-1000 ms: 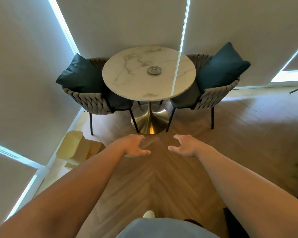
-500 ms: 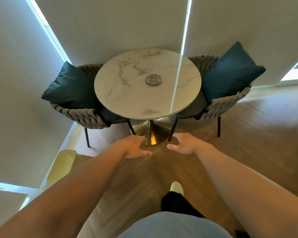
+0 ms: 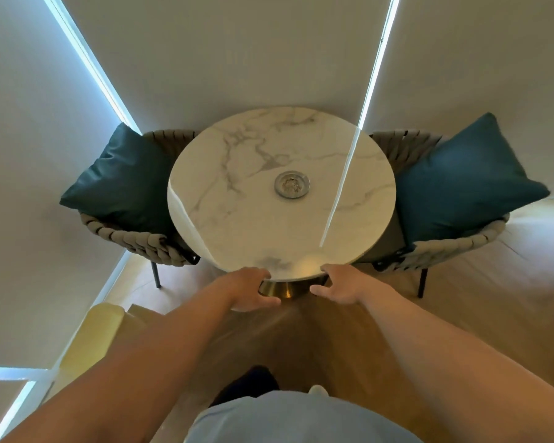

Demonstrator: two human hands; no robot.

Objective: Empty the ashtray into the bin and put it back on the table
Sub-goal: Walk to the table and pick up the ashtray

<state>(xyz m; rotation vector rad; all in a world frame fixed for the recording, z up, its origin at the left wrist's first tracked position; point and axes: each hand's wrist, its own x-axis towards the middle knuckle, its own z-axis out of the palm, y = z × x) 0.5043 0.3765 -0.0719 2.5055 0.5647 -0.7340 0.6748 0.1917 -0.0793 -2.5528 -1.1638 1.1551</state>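
What lies in the ashtray (image 3: 291, 184), near the middle of the frame, is too small for me to make out. The bench (image 3: 237, 199) hides most of its gold base (image 3: 282, 289). My left arm covers part of the yellow bin (image 3: 90, 340) at lower left. The frame's bottom edge cuts off both my arms and my shirt (image 3: 298, 420).

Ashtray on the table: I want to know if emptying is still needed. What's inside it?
The ashtray holds a small heap of greyish-brown debris in its middle, probably ash or butts; too small to tell. The bottom beneath it is covered. Both hands are empty.
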